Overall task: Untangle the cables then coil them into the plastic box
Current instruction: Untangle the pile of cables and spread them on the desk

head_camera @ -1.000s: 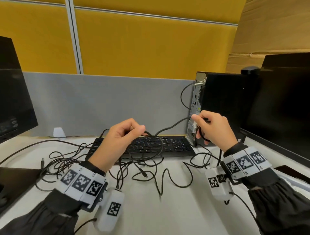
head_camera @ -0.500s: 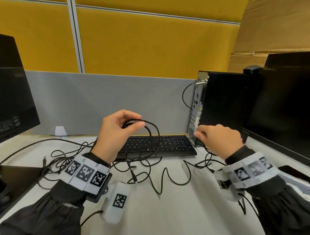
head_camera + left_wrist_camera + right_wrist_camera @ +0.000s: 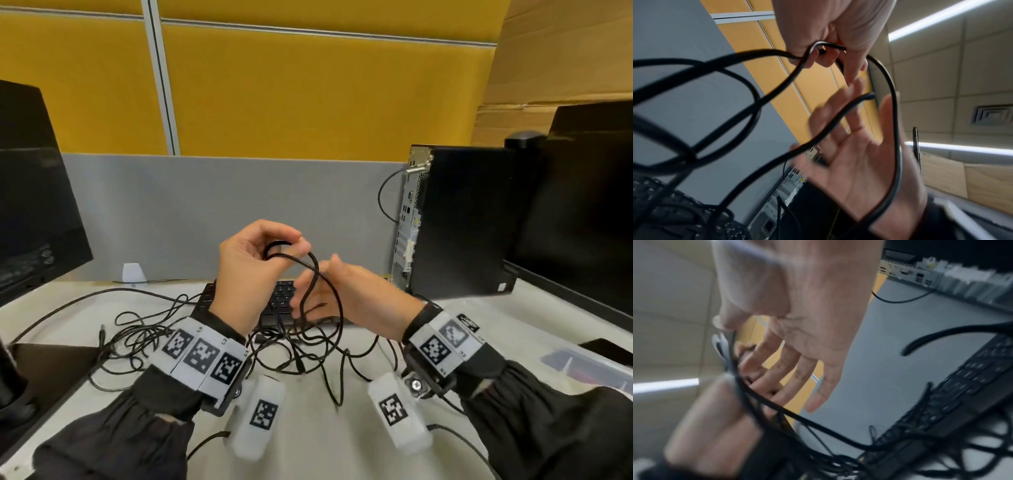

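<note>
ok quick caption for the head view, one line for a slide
Left hand pinches a loop of black cable above the keyboard while the open right hand reaches in.

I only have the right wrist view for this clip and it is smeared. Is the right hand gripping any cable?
Observer: No. In the left wrist view the right hand is spread flat, fingers straight, with a cable loop draped in front of the palm.
Reviewer: Then who holds the cable?
Observer: The left hand does, raised above the keyboard, with loops pinched between thumb and fingers.
Reviewer: Anything in the plastic box yet?
Observer: The head view shows only a corner of a clear box at the right edge; no black cable shows in that part, and a tangle lies on the desk.
</note>
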The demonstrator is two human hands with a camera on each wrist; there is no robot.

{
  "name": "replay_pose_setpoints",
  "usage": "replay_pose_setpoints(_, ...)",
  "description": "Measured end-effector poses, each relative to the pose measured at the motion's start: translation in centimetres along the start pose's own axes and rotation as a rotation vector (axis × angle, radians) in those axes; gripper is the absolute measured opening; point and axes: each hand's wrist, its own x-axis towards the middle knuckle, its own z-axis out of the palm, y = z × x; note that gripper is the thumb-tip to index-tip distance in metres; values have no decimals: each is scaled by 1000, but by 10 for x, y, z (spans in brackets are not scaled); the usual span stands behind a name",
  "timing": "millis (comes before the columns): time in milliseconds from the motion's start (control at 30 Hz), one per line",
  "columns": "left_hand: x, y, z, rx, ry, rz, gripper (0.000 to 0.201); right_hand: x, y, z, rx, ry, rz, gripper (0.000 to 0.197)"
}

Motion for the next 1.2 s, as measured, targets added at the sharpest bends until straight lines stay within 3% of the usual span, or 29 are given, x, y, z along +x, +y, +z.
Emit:
replay_pose_setpoints(67,-1,-3,1,40,-5,23,23,-1,-9,3,54,-56,-35,39)
replay_pose_setpoints(133,1,-3,-1,141,-48,73,21,-1,-19,2,64,49,-56,34)
replay_pose_setpoints(233,4,-1,-11,87,-95,-67,11,-1,-32,-18,59,410,-75,35)
replay_pose_setpoints(333,2,-4,-29,-152,-156,-247,29,-7,-36,-52,31,730,-116,34)
replay_pose_setpoints(433,2,-9,-50,-199,-144,-333,32,-19,-36,-80,109,1007,-154,32)
replay_pose_setpoints(500,4,-13,-65,-42,-138,-321,34,-32,-39,-93,253,1128,-225,29)
replay_pose_setpoints(600,8,-23,-90,393,-83,-249,41,-54,-48,-111,362,1292,-317,23)
replay_pose_setpoints(667,10,-28,-106,666,-129,-270,37,-65,-52,-117,389,1353,-358,18)
replay_pose_setpoints(733,8,-27,-112,791,-370,-377,26,-68,-53,-115,341,1331,-343,16)
replay_pose_setpoints(800,1,-20,-102,686,-680,-513,26,-63,-54,-106,232,1227,-307,17)
replay_pose_setpoints(900,-1,-8,-75,558,-949,-502,66,-50,-61,-88,96,1049,-294,25)
replay_pose_setpoints(967,4,-5,-52,514,-890,-419,84,-44,-70,-74,74,921,-302,30)
replay_pose_setpoints(1033,5,-5,-22,462,-715,-302,83,-39,-79,-58,66,763,-310,33)
replay_pose_setpoints(1133,-2,-16,20,292,-657,-186,42,-36,-95,-38,73,573,-376,32)
replay_pose_setpoints(1200,-5,-25,26,263,-669,-164,14,-44,-114,-40,109,589,-495,32)
